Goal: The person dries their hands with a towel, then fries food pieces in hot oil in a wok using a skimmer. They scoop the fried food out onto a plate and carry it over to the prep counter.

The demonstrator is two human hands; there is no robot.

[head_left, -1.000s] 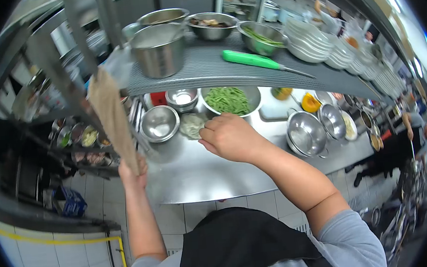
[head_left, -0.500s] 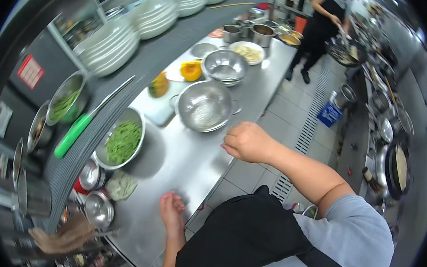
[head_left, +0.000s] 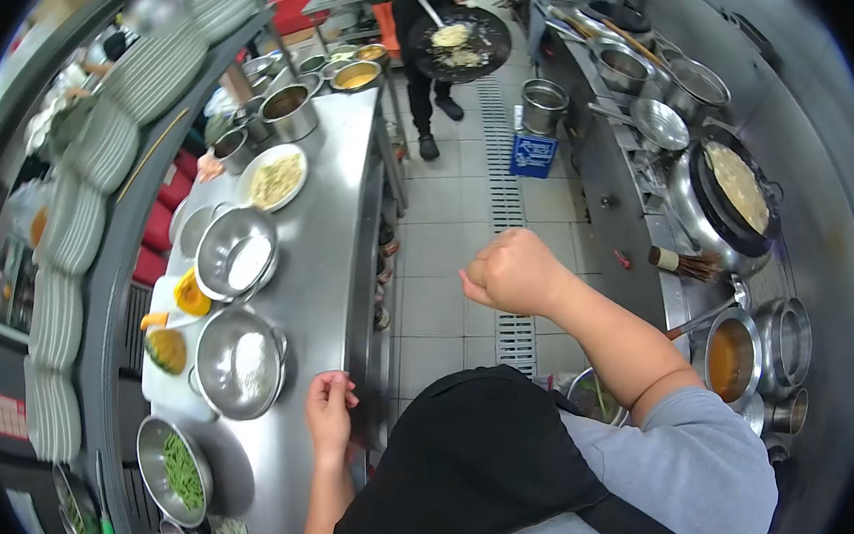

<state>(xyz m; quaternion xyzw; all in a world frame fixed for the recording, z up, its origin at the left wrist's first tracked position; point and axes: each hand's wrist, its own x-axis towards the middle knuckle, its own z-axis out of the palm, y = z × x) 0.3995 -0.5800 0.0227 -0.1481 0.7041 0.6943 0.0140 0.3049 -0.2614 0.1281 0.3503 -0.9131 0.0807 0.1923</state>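
My right hand (head_left: 516, 272) is raised over the aisle floor, its fingers curled into a fist; whether it holds anything small is hidden. My left hand (head_left: 331, 407) is low at the edge of the steel table (head_left: 320, 245), fingers loosely curled, with nothing visible in them. Left of it on the table are a steel colander (head_left: 239, 362), a second steel bowl (head_left: 237, 252) behind it and a bowl of green beans (head_left: 182, 472). Cut pumpkin (head_left: 166, 350) lies on a white cutting board (head_left: 178, 392).
A co-worker (head_left: 427, 6) stands in the aisle ahead with a wok (head_left: 460, 48) and ladle. Along the right runs a stove line with a flatbread in a pan (head_left: 739, 187) and a pot of brown liquid (head_left: 730, 359). Stacked plates (head_left: 73, 230) fill the left shelf.
The view has swung right, from the shelf and table to the aisle and stoves. My left hand has let go of the brown cloth. My right hand stays raised and curled.
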